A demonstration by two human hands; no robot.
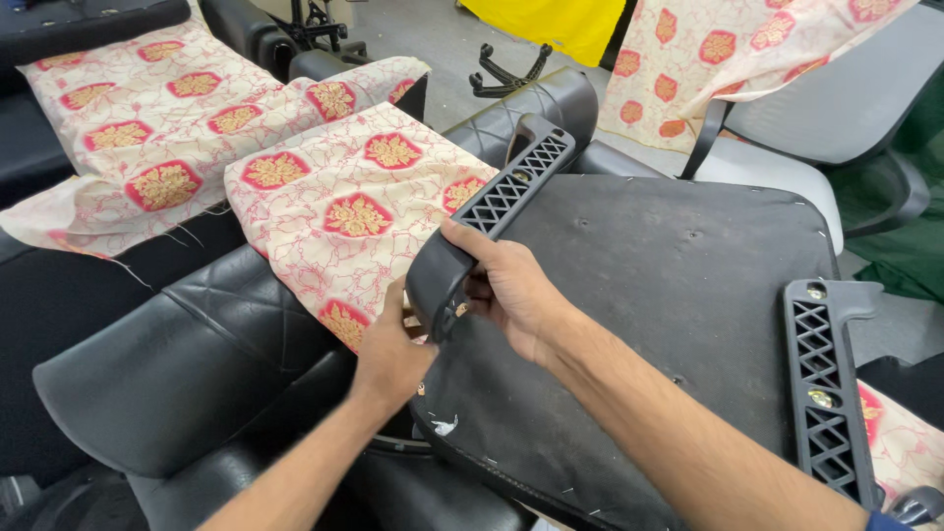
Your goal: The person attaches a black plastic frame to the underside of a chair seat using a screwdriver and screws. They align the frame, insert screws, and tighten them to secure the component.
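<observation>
Black lattice plastic armrest bracket [492,211] sits clenched in my right hand [511,285], left hand [388,349] steadying; opposite bracket [824,393] already screwed on.

An upturned black chair seat [669,285] serves as the work surface. A black lattice armrest [824,393] is fixed along its right edge, with another armrest [492,211] at its left edge. Patterned cloth [344,211] drapes the black cushions [187,364] beside it.
</observation>
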